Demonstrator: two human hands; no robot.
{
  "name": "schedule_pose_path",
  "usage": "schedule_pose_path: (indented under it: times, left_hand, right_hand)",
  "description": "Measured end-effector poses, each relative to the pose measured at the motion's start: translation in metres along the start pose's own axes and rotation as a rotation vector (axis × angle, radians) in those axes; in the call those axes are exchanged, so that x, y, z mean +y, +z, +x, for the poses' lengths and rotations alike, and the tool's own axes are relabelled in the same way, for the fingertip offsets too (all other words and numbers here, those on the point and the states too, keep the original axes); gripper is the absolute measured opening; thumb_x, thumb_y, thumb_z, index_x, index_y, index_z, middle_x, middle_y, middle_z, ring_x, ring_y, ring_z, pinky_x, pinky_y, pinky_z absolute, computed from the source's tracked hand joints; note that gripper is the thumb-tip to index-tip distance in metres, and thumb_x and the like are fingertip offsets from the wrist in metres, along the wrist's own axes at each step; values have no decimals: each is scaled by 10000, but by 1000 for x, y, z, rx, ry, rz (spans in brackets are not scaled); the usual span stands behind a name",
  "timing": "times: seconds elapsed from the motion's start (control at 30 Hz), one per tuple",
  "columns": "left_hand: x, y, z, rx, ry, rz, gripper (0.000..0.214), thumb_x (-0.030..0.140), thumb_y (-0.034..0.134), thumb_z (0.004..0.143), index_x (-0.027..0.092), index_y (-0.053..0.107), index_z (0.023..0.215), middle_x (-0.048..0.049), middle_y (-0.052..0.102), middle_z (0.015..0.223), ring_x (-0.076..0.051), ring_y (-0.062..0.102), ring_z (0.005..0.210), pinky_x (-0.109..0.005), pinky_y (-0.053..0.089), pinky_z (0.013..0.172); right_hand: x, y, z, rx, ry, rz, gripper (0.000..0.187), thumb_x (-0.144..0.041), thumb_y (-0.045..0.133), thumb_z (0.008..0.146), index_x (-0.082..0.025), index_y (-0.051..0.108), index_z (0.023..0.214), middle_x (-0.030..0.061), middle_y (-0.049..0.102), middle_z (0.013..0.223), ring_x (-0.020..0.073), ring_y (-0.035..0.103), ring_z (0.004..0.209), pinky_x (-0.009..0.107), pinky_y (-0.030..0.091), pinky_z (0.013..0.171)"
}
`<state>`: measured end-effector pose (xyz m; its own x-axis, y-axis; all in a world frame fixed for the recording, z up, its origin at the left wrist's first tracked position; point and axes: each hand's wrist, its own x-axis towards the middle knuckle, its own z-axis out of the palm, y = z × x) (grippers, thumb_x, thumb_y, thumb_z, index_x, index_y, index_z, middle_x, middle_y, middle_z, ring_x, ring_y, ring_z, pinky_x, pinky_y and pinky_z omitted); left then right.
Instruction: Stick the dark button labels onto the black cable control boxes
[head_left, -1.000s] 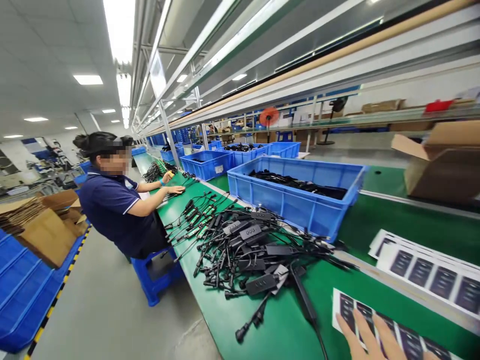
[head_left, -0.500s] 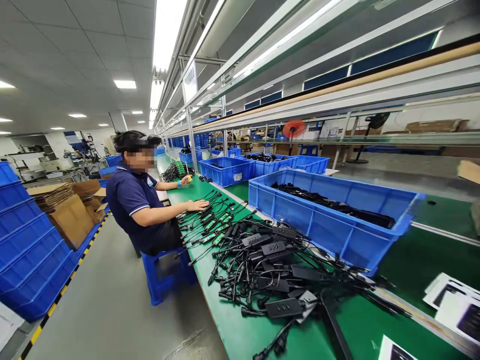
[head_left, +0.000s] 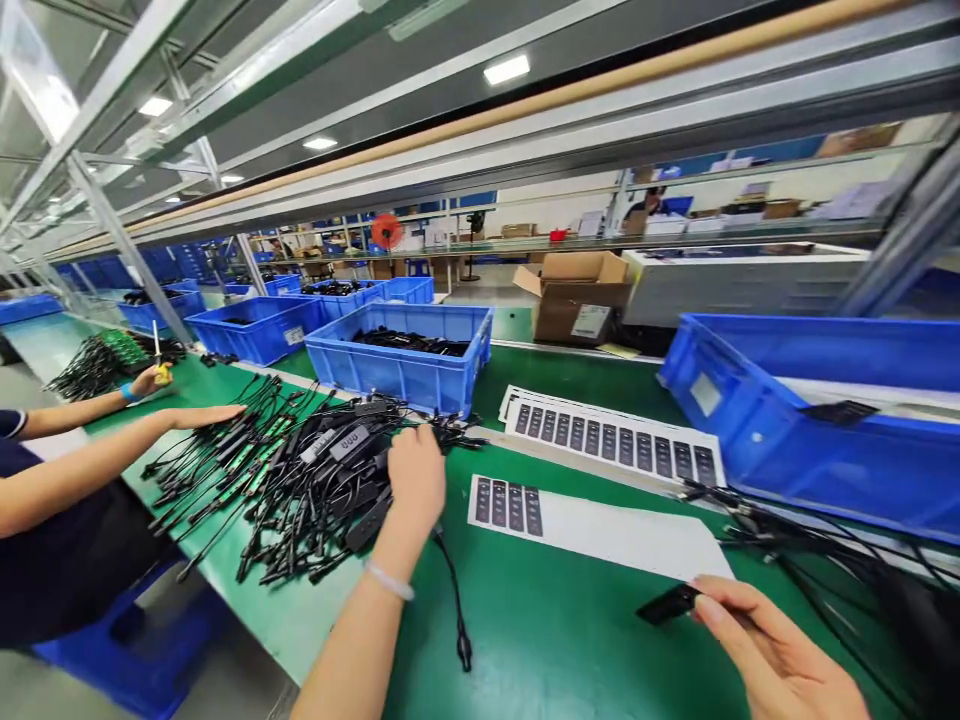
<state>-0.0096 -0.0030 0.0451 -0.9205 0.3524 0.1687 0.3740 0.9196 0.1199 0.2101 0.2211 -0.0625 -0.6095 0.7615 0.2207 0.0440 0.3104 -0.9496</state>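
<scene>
My left hand (head_left: 415, 478) reaches into the pile of black cabled controller units (head_left: 300, 470) on the green conveyor table (head_left: 555, 620), fingers curled down on the units at the pile's right edge; whether it grips one I cannot tell. My right hand (head_left: 772, 650) at the lower right pinches a small flat black part (head_left: 670, 603) between thumb and fingers. Between my hands lies a white label sheet (head_left: 600, 525) with three dark labels at its left end. A fuller label sheet (head_left: 615, 440) lies behind it.
A co-worker's hands (head_left: 199, 415) work on cables to the left. Blue bins (head_left: 405, 355) stand along the table's back, another blue bin (head_left: 817, 420) at right. A cardboard box (head_left: 577, 295) sits behind. More cables (head_left: 817, 545) lie at the right.
The view has swung from the left aisle to the table in front. My left hand now rests on the cable pile and my right hand has come into view holding a black part.
</scene>
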Motion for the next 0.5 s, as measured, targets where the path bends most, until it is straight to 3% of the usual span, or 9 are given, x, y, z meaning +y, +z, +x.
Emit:
schedule_pose_path:
  times: [0.1, 0.17, 0.23, 0.3, 0.4, 0.5]
  left_hand:
    - [-20, -13, -3, -19, -89, 107, 384, 386, 521, 907, 43, 586, 1067, -235, 599, 983, -349, 594, 939, -388, 450, 750]
    - [-22, -10, -11, -102, -90, 164, 498, 531, 501, 889, 52, 638, 896, -226, 623, 841, -366, 628, 831, -400, 458, 691]
    - [-16, -3, -16, -186, -47, 193, 461, 529, 582, 835, 75, 646, 783, -214, 638, 789, -370, 644, 801, -390, 459, 675]
    - [-6, 5, -18, -213, -5, 197, 324, 404, 603, 832, 82, 644, 826, -206, 657, 825, -356, 654, 822, -366, 457, 681]
    - [8, 11, -17, -140, 10, 172, 312, 314, 406, 933, 79, 578, 1049, -192, 665, 854, -336, 660, 830, -362, 451, 685]
    - [19, 17, -18, -57, 75, -227, 300, 354, 383, 955, 132, 514, 1108, -117, 662, 819, -273, 662, 757, -322, 450, 657]
  right_hand:
    - [-6, 1, -7, -2, 58, 69, 429, -606, 693, 676, -206, 659, 826, 65, 639, 795, 199, 625, 690, 208, 542, 590]
    - [-12, 3, -7, 5, 55, 101, 428, -604, 692, 679, -203, 658, 824, 58, 621, 762, 190, 609, 664, 209, 535, 575]
    - [-18, 4, -7, -9, 33, 120, 406, -586, 687, 705, -199, 653, 824, 53, 606, 747, 177, 596, 646, 205, 526, 572]
    - [-22, 5, -8, -46, 5, 138, 371, -556, 673, 751, -195, 642, 832, 46, 594, 730, 163, 587, 637, 197, 518, 576]
    - [-25, 6, -11, -81, -16, 162, 325, -510, 655, 812, -192, 623, 872, 38, 584, 738, 149, 580, 650, 190, 516, 597]
    - [-26, 8, -14, -112, -5, 193, 302, -487, 637, 853, -196, 593, 923, 30, 563, 754, 142, 566, 661, 194, 511, 599]
